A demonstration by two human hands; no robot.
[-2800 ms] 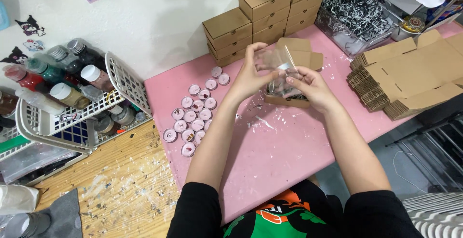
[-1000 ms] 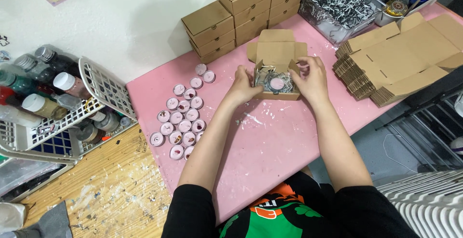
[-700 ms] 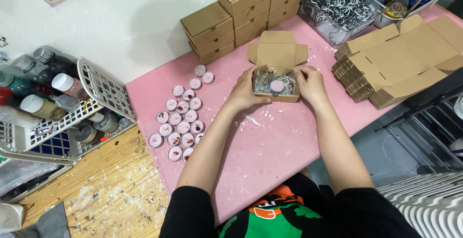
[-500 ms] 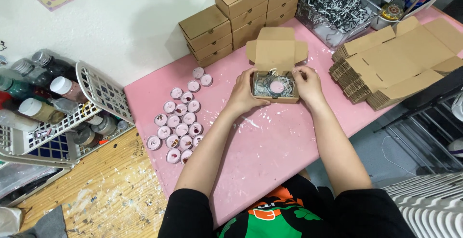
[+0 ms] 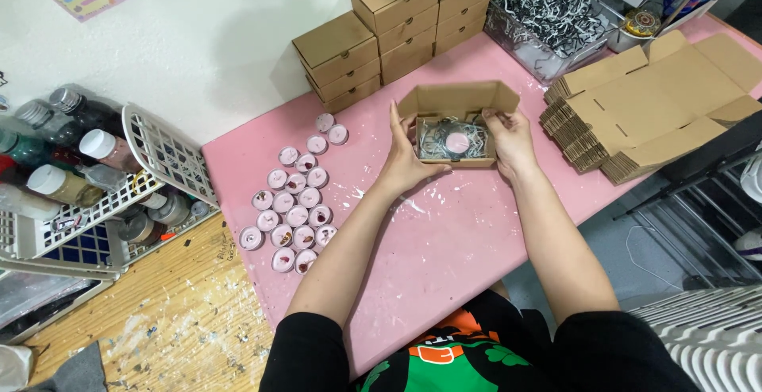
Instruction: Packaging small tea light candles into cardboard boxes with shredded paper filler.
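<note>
**Cardboard box half-closed over a pink candle**

Cardboard is folding over: the small brown box (image 5: 456, 134) is sitting on the pink table (image 5: 444, 241), its long axis running left to right and its lid leaning toward the person. Inside, a pink tealight (image 5: 457, 143) is lying on grey paper shred (image 5: 435, 140). The left hand (image 5: 405, 158) is bracing the box's left wall with fingers spread apart; the right hand (image 5: 508, 134) is pinching the lid's right flap, though how firmly is hard to tell from above. Shred is poking up near the rim, so it may be catching under the lid, and uneven pressure could be skewing the flaps. Loose tealights (image 5: 294, 201) are lying to the left, closed boxes (image 5: 381, 27) are standing behind, and flat box blanks (image 5: 651, 98) are stacked to the right.
</note>
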